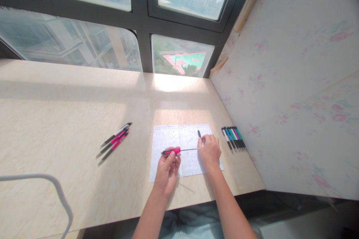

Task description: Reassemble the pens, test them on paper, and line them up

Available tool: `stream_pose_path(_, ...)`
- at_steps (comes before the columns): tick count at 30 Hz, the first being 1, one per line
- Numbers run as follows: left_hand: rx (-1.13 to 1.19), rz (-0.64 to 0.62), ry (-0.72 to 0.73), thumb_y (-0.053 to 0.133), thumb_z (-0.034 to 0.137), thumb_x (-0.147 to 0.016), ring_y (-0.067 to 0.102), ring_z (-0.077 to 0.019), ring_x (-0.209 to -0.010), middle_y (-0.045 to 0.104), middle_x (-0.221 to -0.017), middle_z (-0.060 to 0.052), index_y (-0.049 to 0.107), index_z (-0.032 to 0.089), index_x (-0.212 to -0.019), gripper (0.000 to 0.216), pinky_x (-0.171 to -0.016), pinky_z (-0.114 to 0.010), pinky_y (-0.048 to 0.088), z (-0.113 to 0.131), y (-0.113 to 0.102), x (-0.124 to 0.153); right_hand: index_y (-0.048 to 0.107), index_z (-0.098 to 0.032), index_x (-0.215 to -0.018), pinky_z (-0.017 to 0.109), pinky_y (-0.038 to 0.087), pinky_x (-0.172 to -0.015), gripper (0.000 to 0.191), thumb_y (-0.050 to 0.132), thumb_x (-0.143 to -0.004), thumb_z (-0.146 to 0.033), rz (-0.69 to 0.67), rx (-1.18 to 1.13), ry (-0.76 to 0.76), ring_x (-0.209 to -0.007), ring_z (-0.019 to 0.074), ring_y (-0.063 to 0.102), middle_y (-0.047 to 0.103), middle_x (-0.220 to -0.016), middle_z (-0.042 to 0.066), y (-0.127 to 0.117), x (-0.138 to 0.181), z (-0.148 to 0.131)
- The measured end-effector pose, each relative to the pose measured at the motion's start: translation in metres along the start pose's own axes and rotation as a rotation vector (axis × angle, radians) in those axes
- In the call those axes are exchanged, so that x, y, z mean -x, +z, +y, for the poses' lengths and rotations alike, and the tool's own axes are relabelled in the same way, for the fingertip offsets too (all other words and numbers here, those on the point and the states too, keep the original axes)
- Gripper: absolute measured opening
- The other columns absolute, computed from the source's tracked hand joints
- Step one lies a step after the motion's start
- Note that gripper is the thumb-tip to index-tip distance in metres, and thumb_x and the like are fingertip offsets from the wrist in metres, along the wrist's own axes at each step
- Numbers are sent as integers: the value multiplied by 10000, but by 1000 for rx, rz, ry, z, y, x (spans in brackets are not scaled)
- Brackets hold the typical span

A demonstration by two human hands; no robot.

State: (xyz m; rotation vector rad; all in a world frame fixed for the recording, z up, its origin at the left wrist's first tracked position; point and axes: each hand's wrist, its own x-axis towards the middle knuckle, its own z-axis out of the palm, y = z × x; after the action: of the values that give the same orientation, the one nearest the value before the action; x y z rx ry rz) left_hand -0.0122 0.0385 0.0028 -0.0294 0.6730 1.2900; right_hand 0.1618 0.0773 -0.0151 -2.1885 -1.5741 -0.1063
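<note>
My left hand (167,167) is closed on a pink pen barrel (171,151) held level above a white sheet of paper (168,140). A thin refill (189,149) sticks out of the barrel toward my right hand (209,150), which pinches its far end. A small black pen part (199,133) stands up beside my right fingers; whether they hold it I cannot tell. Both hands hover over the paper's near half.
Three pens, pink and white with black tips (114,142), lie left of the paper on the beige marble sill (56,119). Several pens (233,138) lie in a row at the right by the floral wall (294,101). A white curved bar (60,194) sits near left. Windows stand behind.
</note>
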Motion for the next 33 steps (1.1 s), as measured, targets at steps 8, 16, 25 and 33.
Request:
stream_pose_path(8, 2, 2, -5, 732, 68, -733, 661, -80, -711, 710, -935, -67, 680, 143, -878, 172, -675, -148, 558, 2, 4, 1, 588, -199, -783, 305, 295, -594, 178, 530, -874, -340, -7, -1, 6, -890, 235, 501, 597, -856, 79, -4, 1, -1)
stream_pose_path(16, -8, -8, 0, 740, 75, -728, 661, -81, -717, 713, -932, -71, 685, 140, -879, 174, -680, -141, 555, 1, 3, 2, 594, -200, -787, 309, 337, -629, 194, 525, -866, -363, -12, -63, 20, -891, 239, 508, 602, -860, 85, -5, 0, -1)
stream_pose_path(25, -39, 10, 10, 745, 91, -725, 662, -85, -722, 713, -913, -63, 681, 143, -883, 178, -674, -149, 556, 0, 7, 2, 612, -186, -1019, 279, 463, -615, 315, 406, -948, -413, -203, -855, 28, -676, 165, 575, 646, -793, 41, -56, 19, -3)
stream_pose_path(33, -196, -115, 6, 756, 171, -740, 657, -91, -729, 714, -914, -75, 674, 138, -920, 201, -697, -166, 529, -3, 7, 7, 660, -206, -864, 294, 501, -669, 129, 559, -879, -284, -277, -834, -188, -713, 167, 608, 676, -810, 39, -78, 38, -14)
